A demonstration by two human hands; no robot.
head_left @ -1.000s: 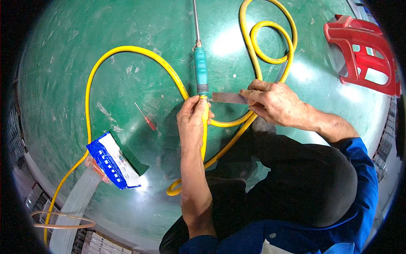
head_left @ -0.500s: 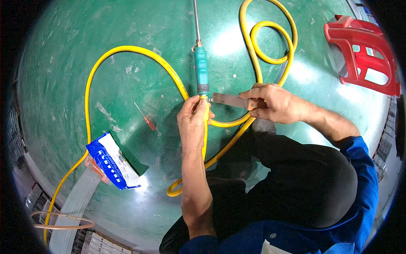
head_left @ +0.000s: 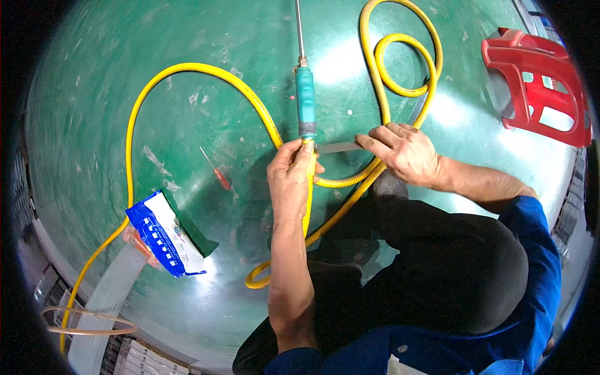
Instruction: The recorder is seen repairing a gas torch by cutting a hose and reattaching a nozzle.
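A teal-handled torch (head_left: 305,94) with a long thin metal tube (head_left: 299,34) lies on the green floor, pointing away from me. A ribbed yellow hose (head_left: 309,209) meets the near end of its handle. My left hand (head_left: 289,181) is closed on the hose just below that joint, thumb on top. My right hand (head_left: 409,156) grips a flat-bladed scraper (head_left: 340,147); its handle is hidden under my fingers. The blade lies sideways, its tip at the small metal fitting beside my left thumb. Whether the tip touches the fitting, I cannot tell.
A red screwdriver (head_left: 220,178) and a blue-and-white packet (head_left: 165,234) lie to the left. More yellow hose loops (head_left: 381,59) across the floor on both sides. At the far right is a red plastic stool (head_left: 537,81). A copper-coloured ring (head_left: 87,332) shows at lower left.
My right hand has rolled over so its back faces up, and the scraper blade now shows narrower. My left hand keeps its hold; the view has shifted slightly.
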